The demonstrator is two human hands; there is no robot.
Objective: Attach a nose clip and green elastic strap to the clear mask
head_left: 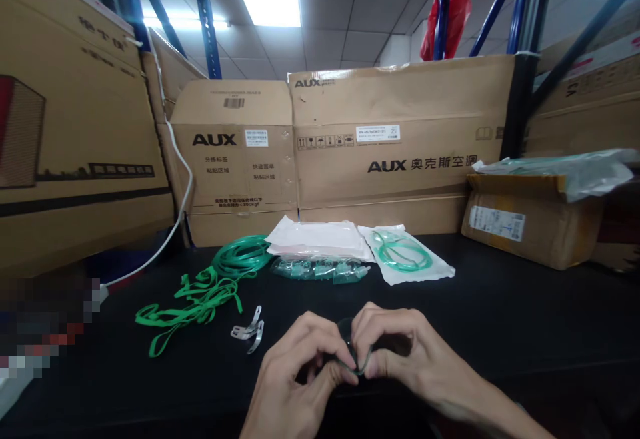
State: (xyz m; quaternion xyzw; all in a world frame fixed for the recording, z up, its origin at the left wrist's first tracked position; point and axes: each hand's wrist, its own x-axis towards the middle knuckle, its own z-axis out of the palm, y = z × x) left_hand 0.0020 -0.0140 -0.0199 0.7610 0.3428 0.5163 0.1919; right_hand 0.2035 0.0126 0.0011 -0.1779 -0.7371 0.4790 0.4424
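Both hands meet over the front of the black table, pinching a clear, faintly green plastic oxygen mask by its edge. My left hand is closed, with thumb and index finger on the rim. My right hand pinches the same rim right beside it. Fingers hide much of the mask. Left of my hands lie several small metal nose clips. Beyond them is a tangle of green elastic straps, with coiled green tubing behind it. Clear green masks lie in a row farther back.
White paper-backed packets lie behind the masks; another packet with green tubing is to their right. Cardboard boxes wall off the back. An opened carton stands at right, plastic bags on top. A white cable runs down the left.
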